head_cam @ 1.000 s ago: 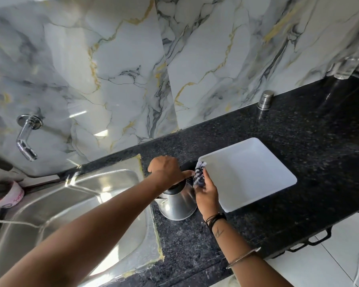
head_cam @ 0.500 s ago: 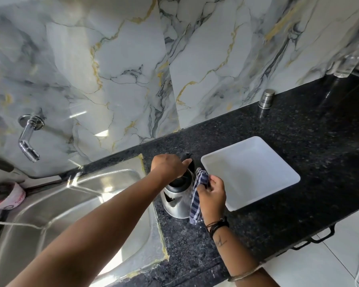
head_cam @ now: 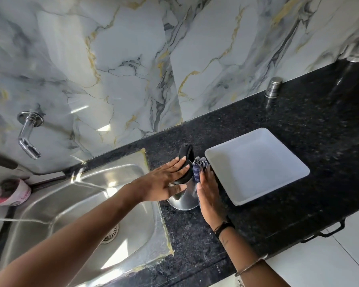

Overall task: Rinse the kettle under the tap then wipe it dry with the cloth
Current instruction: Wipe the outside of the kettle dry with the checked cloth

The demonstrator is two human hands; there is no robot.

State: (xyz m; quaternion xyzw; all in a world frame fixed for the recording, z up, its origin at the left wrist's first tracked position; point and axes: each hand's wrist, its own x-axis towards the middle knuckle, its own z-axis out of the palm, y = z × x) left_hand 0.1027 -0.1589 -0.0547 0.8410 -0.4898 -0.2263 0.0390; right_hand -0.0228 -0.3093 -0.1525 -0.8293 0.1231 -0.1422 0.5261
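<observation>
While the kettle is standing on the black counter between sink and white tray, the left hand is lying flat, fingers spread, on its lid (no label readable); the right hand is pressing the checked cloth against its side.

So the left hand isn't gripping the top of the kettle anymore, it's flattened out with fingers spread across the black lid. The right hand opened up too, going from a pinch to a flat palm pressing the cloth against the kettle's right side.
</observation>
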